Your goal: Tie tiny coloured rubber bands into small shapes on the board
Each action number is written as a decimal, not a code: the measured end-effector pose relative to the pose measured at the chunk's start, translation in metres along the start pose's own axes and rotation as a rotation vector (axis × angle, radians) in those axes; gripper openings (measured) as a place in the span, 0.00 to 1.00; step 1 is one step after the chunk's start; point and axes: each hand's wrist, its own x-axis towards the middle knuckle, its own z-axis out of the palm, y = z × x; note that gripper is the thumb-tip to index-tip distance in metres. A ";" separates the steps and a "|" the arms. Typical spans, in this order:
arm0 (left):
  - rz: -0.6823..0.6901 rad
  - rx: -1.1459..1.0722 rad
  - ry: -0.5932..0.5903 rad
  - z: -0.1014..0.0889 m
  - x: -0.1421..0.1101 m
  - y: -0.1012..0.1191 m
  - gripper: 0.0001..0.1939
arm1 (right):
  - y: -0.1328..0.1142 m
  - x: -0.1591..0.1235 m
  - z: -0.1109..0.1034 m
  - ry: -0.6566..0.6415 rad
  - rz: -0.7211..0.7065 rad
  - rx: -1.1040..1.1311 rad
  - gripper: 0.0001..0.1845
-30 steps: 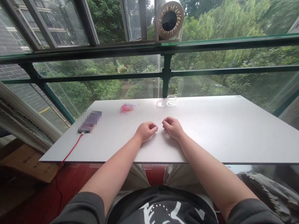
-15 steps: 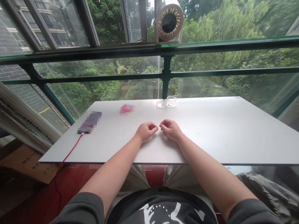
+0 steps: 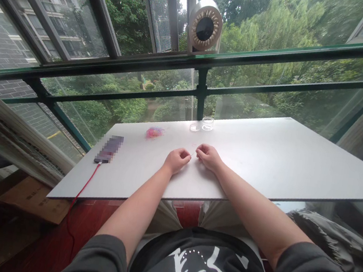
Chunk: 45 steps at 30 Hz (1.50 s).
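Note:
Both of my hands are over the middle of the white table [image 3: 259, 160], close together with a narrow gap between the fingertips. My left hand [image 3: 177, 159] is closed in a pinch on something thin and pale, too small to name. Facing it, my right hand [image 3: 209, 157] is also pinched, and whatever its fingertips hold cannot be made out. Just beyond the hands, faint pinkish specks lie on the table. Farther back stand two small clear round dishes [image 3: 208, 124], and to the left lies a loose pile of pink, red and purple strands [image 3: 155, 132].
A phone-like device [image 3: 109, 149], blurred out, lies at the table's left with a red cable [image 3: 86, 182] running over the edge. Behind the table runs a green railing [image 3: 201, 89] with a round silver device [image 3: 206, 27] above it. A cardboard box [image 3: 33, 196] sits below left.
My right hand has shifted very slightly to the right, so the gap between my fingertips is a little wider. My left hand stays nearly where it was.

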 end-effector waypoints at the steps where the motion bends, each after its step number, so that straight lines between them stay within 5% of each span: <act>1: 0.000 0.001 0.001 0.000 0.000 0.000 0.07 | 0.000 0.000 0.000 0.001 0.001 0.007 0.03; 10: 0.004 0.008 0.001 0.000 0.000 -0.001 0.08 | -0.004 -0.002 0.002 -0.069 -0.006 0.008 0.07; 45: -0.011 0.016 0.004 -0.001 -0.002 0.007 0.08 | 0.001 -0.003 0.001 -0.013 -0.042 -0.109 0.04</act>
